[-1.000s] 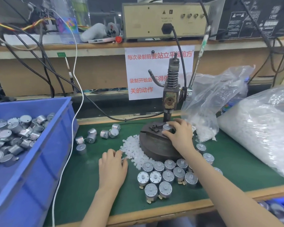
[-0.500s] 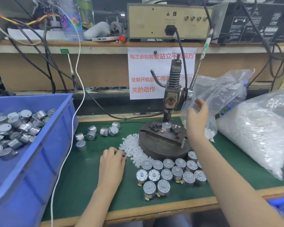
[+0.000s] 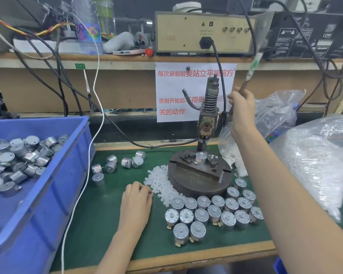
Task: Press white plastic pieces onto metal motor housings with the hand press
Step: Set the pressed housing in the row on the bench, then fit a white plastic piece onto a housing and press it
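Observation:
The hand press (image 3: 207, 123) stands on a round dark base (image 3: 194, 182) on the green mat. A silver motor housing (image 3: 200, 158) sits upright in the fixture under the ram, with a white piece on top. My right hand (image 3: 241, 107) is raised and closed around the press lever (image 3: 250, 70). My left hand (image 3: 137, 200) rests palm down on the mat, fingertips at the edge of a pile of white plastic pieces (image 3: 160, 180); whether it pinches one is hidden.
Several motors with white pieces (image 3: 212, 214) stand in rows in front of the base. Loose motors (image 3: 117, 165) lie left of it. A blue bin of motors (image 3: 48, 175) is at the left. Clear bags of white pieces (image 3: 321, 159) fill the right side.
My right hand left the motor in the fixture, rose past the bag and took hold of the lever. My left hand stayed at the pile.

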`<state>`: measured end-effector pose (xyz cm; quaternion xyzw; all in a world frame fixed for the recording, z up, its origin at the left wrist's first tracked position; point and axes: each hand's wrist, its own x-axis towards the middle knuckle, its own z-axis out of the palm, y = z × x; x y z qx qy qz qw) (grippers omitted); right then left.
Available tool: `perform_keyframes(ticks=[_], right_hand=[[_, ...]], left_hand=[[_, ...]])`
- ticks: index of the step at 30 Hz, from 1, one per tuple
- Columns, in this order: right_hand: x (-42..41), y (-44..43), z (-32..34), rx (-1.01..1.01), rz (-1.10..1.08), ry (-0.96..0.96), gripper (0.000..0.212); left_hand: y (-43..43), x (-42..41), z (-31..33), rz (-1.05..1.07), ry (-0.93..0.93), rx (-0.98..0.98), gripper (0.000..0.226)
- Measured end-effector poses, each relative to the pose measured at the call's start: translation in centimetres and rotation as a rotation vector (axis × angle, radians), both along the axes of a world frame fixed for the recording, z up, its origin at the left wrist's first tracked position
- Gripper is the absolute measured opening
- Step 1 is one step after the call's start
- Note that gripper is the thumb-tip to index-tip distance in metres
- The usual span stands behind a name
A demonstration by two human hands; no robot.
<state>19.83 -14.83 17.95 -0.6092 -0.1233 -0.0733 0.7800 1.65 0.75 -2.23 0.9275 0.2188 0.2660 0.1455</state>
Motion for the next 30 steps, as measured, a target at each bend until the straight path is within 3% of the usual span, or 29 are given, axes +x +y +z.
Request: perform_keyframes(ticks=[2,6,15,16,19,21,24,27,30], right_hand=[[-0.6,-0.1,-1.0,-0.035,-0.023,-0.055,0.014],[-1.7,-0.9,-3.3,-0.099,-0.064,-0.187,0.022],[-2.4,-0.7,-4.3,-0.072,-0.136,-0.242,0.016],[-2.5,-0.7,-4.9,-0.084,-0.148,-0.246,0.025],[-2.7,-0.9,-8.4,-0.324,-0.191,-0.125,0.059],[-2.5,-0.8,-10.9,-0.550,-0.127,-0.045,0.057],[-2.4,0.2,-13.4,-0.851,0.017,-0.098,0.047],[-2.2,1.1,-14.1,-1.009,0.037,-0.174,0.052],[-1.8,1.3,-13.9,-1.094,-0.049,-0.265,0.044]], left_hand=[[0.1,0.0,-0.1,0.003,0.004,0.000,0.012],[0.2,0.0,-0.2,0.009,0.020,-0.007,0.016],[0.0,-0.1,0.1,0.006,-0.014,-0.033,0.009],[0.0,-0.1,0.0,0.003,-0.019,-0.033,0.009],[0.1,-0.1,-0.1,0.002,-0.005,-0.032,0.012],[0.1,-0.2,-0.1,-0.001,0.000,-0.021,0.015],[0.0,-0.2,-0.1,-0.011,0.029,0.009,0.021],[-0.2,-0.2,0.0,-0.026,0.025,0.020,0.020],[-0.2,-0.2,0.1,-0.028,0.055,0.030,0.022]])
